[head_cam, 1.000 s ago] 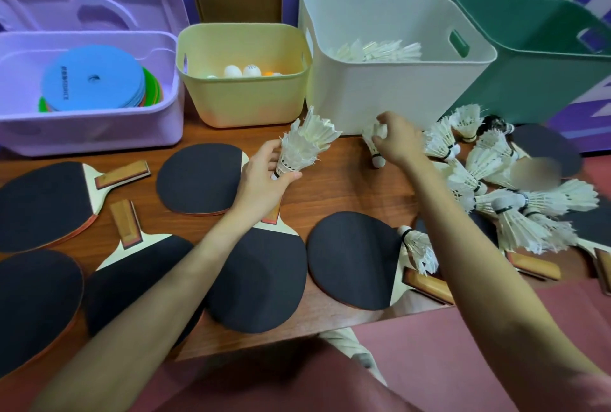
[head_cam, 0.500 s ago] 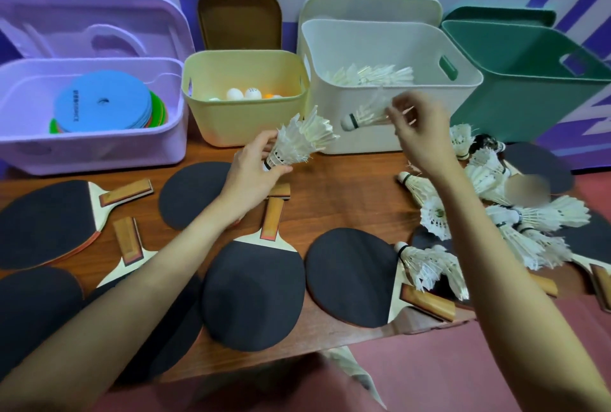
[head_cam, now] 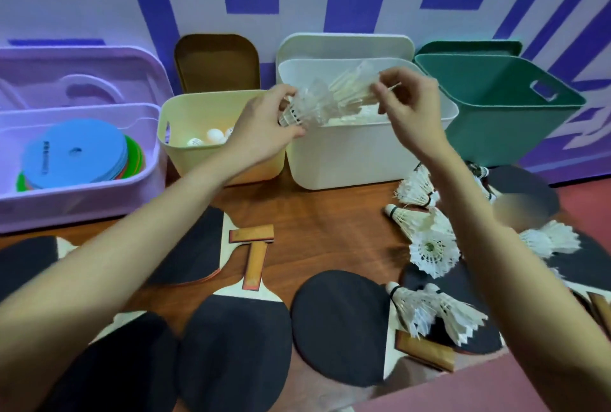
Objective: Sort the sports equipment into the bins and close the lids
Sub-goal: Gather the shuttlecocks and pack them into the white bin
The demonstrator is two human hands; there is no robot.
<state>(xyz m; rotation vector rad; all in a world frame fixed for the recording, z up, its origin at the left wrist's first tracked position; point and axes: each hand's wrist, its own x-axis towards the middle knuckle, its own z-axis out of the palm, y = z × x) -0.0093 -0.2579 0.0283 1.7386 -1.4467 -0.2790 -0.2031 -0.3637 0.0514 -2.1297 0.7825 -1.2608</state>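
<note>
A motion-blurred stack of shuttlecocks [head_cam: 310, 107] is gripped by the left hand [head_cam: 264, 128] and pinched by the right hand [head_cam: 410, 110] over the white bin [head_cam: 357, 153], its count indiscernible.

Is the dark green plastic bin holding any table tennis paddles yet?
No, the dark green plastic bin looks empty; black-faced paddles lie on the wooden table.

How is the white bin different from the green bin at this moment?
The white bin holds shuttlecocks; inside the green bin nothing shows. Both hands, left hand and right hand, hold shuttlecocks over the white bin; none is above the green bin. Both bins are open, with their lids standing behind them.
</note>
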